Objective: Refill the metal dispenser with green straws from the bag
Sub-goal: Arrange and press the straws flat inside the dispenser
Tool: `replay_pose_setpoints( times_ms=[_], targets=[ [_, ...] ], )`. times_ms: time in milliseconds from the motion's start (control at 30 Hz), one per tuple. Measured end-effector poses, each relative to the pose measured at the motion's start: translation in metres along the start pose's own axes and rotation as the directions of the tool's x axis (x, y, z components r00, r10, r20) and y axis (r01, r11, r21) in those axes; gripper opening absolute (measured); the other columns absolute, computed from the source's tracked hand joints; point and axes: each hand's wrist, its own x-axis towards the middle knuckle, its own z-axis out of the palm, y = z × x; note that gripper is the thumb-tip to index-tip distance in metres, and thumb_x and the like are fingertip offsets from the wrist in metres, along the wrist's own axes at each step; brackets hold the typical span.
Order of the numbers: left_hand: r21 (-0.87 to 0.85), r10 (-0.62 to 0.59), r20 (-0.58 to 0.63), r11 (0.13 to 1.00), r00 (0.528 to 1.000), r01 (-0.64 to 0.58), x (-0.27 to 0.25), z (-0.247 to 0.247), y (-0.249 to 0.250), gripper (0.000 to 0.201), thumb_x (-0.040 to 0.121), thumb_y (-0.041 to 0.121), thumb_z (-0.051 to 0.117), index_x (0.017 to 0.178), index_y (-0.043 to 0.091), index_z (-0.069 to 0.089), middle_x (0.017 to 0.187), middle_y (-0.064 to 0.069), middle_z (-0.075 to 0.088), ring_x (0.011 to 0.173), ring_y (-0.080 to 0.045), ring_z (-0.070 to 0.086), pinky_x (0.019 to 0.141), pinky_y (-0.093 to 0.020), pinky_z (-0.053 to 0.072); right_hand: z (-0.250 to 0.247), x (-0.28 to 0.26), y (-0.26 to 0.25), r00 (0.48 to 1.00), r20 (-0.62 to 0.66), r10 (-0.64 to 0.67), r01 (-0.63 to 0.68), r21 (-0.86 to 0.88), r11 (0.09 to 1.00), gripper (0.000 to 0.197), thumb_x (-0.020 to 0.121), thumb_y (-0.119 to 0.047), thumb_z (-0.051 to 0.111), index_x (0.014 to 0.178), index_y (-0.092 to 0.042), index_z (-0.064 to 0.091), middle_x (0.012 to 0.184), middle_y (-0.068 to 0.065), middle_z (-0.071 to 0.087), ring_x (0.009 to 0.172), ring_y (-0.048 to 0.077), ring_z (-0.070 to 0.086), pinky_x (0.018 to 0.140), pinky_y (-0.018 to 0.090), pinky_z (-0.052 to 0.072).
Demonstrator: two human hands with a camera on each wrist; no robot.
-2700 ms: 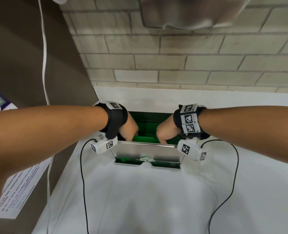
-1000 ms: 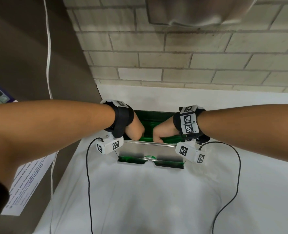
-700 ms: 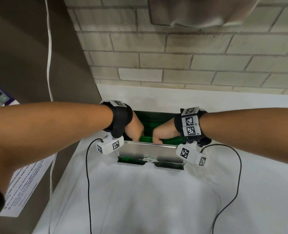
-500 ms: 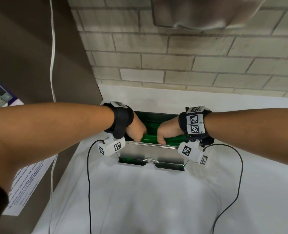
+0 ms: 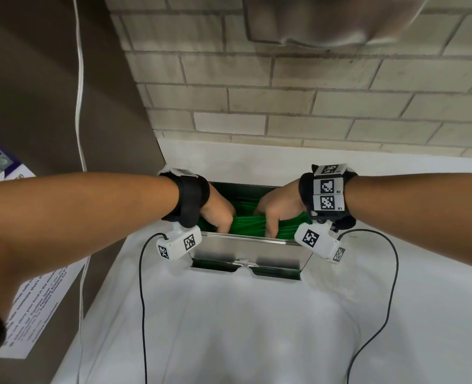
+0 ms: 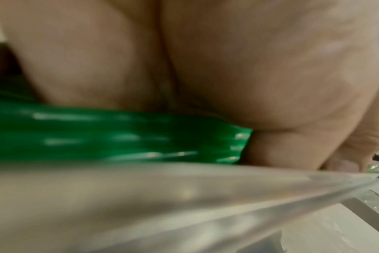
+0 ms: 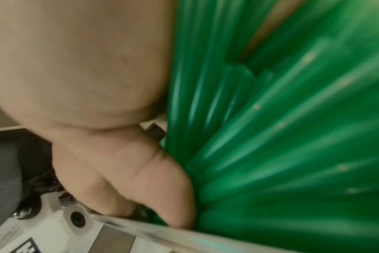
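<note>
The metal dispenser (image 5: 245, 248) stands on a white counter, its top open and full of green straws (image 5: 248, 222). Both hands reach into that opening from the sides. My left hand (image 5: 223, 223) curls its fingers over the left part of a straw bundle at the front rim. My right hand (image 5: 269, 224) grips the same bundle a little to the right. In the left wrist view the palm lies on the green straws (image 6: 119, 133) above the dispenser's rim (image 6: 184, 196). The right wrist view has the thumb (image 7: 162, 179) pressed against the straws (image 7: 292, 119). No bag is in view.
A brick wall (image 5: 284, 101) rises close behind the dispenser, with a grey metal fixture (image 5: 326, 20) mounted above. A brown panel (image 5: 49, 92) with a white cable (image 5: 79, 106) and a printed notice (image 5: 41, 300) borders the left. White counter (image 5: 243, 328) stretches toward me.
One second ago the hands were close together as fists over the opening. They have since moved slightly apart and now hold a straw bundle at the front rim.
</note>
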Motion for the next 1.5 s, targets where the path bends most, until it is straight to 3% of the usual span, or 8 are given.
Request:
replay_pose_setpoints(
  times_ms=[233,433,667,900,1033,1200,1333,1500],
  targets=[
    [-0.115,0.093,0.053,0.99,0.994,-0.087,-0.005,0.003,0.003,0.038,0.09,0.004,0.064,0.123,-0.014,0.06,0.099,-0.01,0.058,0.081,-0.019,0.055,0.066,-0.021,0.049,-0.02,-0.027,-0.008,0.999,-0.027,-0.042,0.042,-0.027,0.999,0.049,0.09,-0.029,0.068,0.131,-0.003,0.06,0.109,-0.001,0.061,0.085,0.008,0.056,0.066,0.016,0.039],
    [-0.274,0.197,0.021,0.944,0.98,-0.183,-0.001,0.01,0.002,0.014,0.085,-0.005,0.061,0.098,0.0,0.061,0.078,-0.009,0.052,0.064,-0.018,0.047,0.062,-0.029,0.041,-0.027,-0.043,-0.007,0.998,-0.056,-0.028,0.022,-0.108,0.994,0.053,0.089,-0.038,0.069,0.132,-0.009,0.06,0.107,-0.003,0.065,0.082,0.002,0.059,0.068,0.015,0.043],
    [-0.109,0.227,-0.044,0.967,0.973,-0.231,-0.001,0.011,0.01,0.007,0.092,-0.001,0.058,0.087,0.003,0.059,0.074,-0.003,0.053,0.061,-0.014,0.044,0.057,-0.023,0.041,-0.012,-0.041,-0.001,1.0,-0.02,-0.009,0.004,-0.202,0.979,0.076,0.07,-0.047,0.084,0.134,-0.017,0.056,0.122,0.001,0.066,0.112,0.021,0.062,0.101,0.038,0.05],
    [-0.272,0.319,0.019,0.914,0.948,-0.302,-0.013,0.005,0.002,0.029,0.084,-0.013,0.067,0.112,-0.005,0.065,0.082,0.002,0.07,0.07,-0.008,0.064,0.065,-0.013,0.052,-0.027,-0.044,-0.007,1.0,-0.004,-0.014,0.013,-0.173,0.985,0.045,0.082,-0.028,0.078,0.12,-0.008,0.062,0.085,-0.005,0.065,0.068,0.006,0.061,0.056,0.013,0.05],
    [-0.5,0.31,-0.098,0.807,0.946,-0.316,-0.016,0.006,-0.001,0.043,0.068,0.01,0.076,0.11,0.01,0.065,0.094,0.002,0.072,0.084,-0.012,0.068,0.081,-0.024,0.056,-0.03,-0.043,-0.018,0.993,-0.121,0.01,-0.045,-0.288,0.957,0.039,0.088,-0.026,0.072,0.118,-0.002,0.064,0.089,0.003,0.06,0.062,0.007,0.052,0.036,0.006,0.04],
    [-0.471,0.349,-0.22,0.78,0.911,-0.413,-0.013,0.011,-0.003,0.025,0.089,0.007,0.075,0.114,0.012,0.071,0.097,0.012,0.073,0.088,0.002,0.068,0.084,-0.008,0.048,-0.039,-0.047,-0.031,0.967,-0.254,0.001,-0.114,-0.429,0.896,0.044,0.076,-0.041,0.079,0.108,-0.013,0.068,0.093,0.001,0.068,0.079,0.015,0.06,0.054,0.023,0.042],
    [-0.359,0.332,-0.302,0.829,0.894,-0.429,-0.017,0.012,-0.003,0.009,0.088,0.018,0.077,0.096,0.016,0.073,0.087,0.01,0.072,0.084,-0.005,0.065,0.089,-0.021,0.048,-0.05,-0.057,-0.031,0.932,-0.36,-0.032,-0.142,-0.445,0.884,0.062,0.065,-0.061,0.08,0.11,-0.02,0.067,0.095,-0.001,0.07,0.09,0.018,0.066,0.057,0.022,0.042],
    [-0.421,0.382,-0.362,0.747,0.85,-0.515,-0.029,0.008,-0.008,0.017,0.091,0.008,0.072,0.101,-0.004,0.066,0.09,-0.011,0.07,0.082,-0.012,0.066,0.08,-0.013,0.051,-0.063,-0.083,-0.018,0.798,-0.6,-0.053,0.015,-0.068,0.998,0.051,0.073,-0.073,0.067,0.091,-0.025,0.072,0.078,-0.003,0.069,0.068,0.013,0.067,0.066,0.03,0.059]
  ],
)
